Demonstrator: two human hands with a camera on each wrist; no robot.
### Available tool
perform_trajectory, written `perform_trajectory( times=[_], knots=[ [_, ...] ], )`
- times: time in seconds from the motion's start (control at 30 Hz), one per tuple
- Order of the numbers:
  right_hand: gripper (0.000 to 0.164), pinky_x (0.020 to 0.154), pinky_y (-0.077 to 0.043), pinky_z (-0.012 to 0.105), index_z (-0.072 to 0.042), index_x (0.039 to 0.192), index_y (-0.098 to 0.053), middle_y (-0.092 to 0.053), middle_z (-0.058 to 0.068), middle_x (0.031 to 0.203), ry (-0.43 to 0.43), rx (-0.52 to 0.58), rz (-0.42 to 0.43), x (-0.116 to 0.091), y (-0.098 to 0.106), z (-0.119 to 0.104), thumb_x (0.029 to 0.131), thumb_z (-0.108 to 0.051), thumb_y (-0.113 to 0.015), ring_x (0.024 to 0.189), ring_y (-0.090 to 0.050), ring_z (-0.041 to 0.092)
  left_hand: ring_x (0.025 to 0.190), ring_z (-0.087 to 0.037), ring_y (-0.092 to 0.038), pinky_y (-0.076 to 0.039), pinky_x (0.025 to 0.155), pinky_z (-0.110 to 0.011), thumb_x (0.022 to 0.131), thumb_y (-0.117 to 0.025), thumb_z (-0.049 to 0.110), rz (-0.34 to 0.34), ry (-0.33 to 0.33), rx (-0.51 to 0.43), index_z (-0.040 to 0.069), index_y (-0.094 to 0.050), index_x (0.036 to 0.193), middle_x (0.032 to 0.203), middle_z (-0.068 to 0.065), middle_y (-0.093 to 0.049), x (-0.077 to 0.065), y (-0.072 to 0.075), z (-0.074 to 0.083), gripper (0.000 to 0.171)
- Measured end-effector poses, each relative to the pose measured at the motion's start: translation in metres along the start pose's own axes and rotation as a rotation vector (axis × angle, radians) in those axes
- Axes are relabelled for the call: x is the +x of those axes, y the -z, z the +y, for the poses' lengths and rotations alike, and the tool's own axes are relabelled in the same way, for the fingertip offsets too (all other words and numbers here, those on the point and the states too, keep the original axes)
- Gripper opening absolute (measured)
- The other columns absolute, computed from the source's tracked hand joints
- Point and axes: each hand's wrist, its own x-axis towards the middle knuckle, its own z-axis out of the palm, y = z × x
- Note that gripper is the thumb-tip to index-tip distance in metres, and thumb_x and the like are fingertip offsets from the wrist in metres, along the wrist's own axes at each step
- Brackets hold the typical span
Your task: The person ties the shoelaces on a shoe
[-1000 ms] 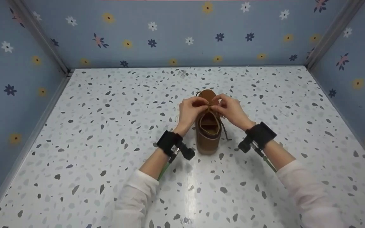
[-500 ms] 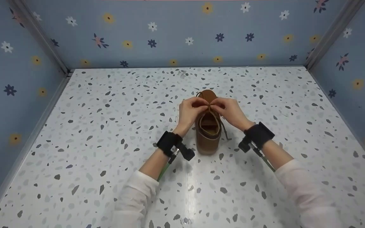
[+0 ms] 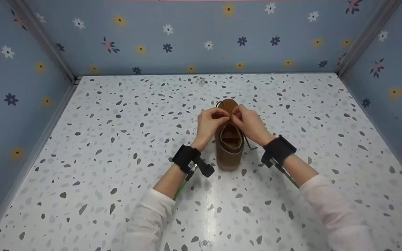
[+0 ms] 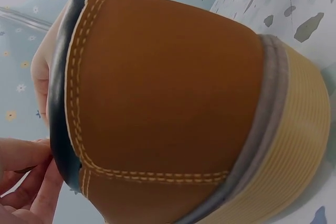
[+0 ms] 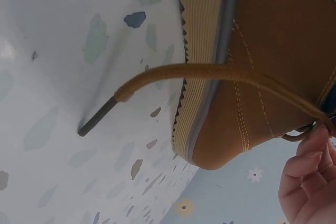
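Observation:
A brown shoe (image 3: 229,160) with a dark padded collar stands on the surface, toe pointing away from me. My left hand (image 3: 207,122) pinches the lace over the tongue, thumb and forefinger tips together. Opposite it, my right hand (image 3: 251,124) pinches the lace too, its fingertips meeting the left ones. In the right wrist view, one brown shoelace (image 5: 194,71) end trails over the shoe's side, its dark tip down near the surface. In the left wrist view, the stitched brown shoe side (image 4: 168,87) hides much of the lacing.
The white speckled tabletop (image 3: 117,157) lies under the shoe. Blue flowered panels (image 3: 201,35) enclose it at the back and both sides. Black wrist straps with small cameras (image 3: 206,169) hang close beside the shoe's heel.
My right hand first drew its fingertips in to the left ones, then shifted slightly left with its wrist. The hanging lace end moved a little. My left hand and the shoe stayed put.

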Motion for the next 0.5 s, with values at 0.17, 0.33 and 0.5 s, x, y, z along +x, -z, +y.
perform_trajectory(
  times=[0.17, 0.33, 0.5],
  knots=[
    [0.012, 0.044, -0.034, 0.020, -0.011, 0.081, -0.041, -0.045, -0.004, 0.063, 0.002, 0.007, 0.017, 0.001, -0.001, 0.000, 0.074, -0.021, -0.041, 0.053, -0.042, 0.007, 0.058, -0.004, -0.046, -0.035, 0.052, -0.019, 0.053, -0.059, 0.035, 0.002, 0.000, -0.005, 0.021, -0.056, 0.068, 0.065, 0.008, -0.052, -0.001, 0.000, 0.002, 0.021],
    [0.013, 0.046, -0.034, 0.020, -0.011, 0.082, -0.043, -0.046, -0.005, 0.064, 0.007, 0.023, 0.001, 0.001, -0.001, 0.001, 0.074, -0.021, -0.041, 0.055, -0.042, 0.006, 0.056, -0.003, -0.046, -0.036, 0.051, -0.018, 0.053, -0.061, 0.032, 0.009, -0.001, 0.021, 0.020, -0.056, 0.065, 0.063, 0.009, -0.052, -0.008, 0.006, 0.027, 0.017],
    [0.013, 0.053, -0.034, 0.020, -0.011, 0.083, -0.049, -0.046, -0.004, 0.073, 0.055, 0.088, -0.010, 0.000, 0.000, 0.003, 0.075, -0.017, -0.041, 0.063, -0.042, 0.006, 0.053, -0.002, -0.046, -0.035, 0.050, -0.017, 0.055, -0.062, 0.020, 0.020, -0.042, 0.084, 0.019, -0.056, 0.062, 0.060, 0.009, -0.051, -0.018, 0.017, 0.070, 0.009]
  ],
)
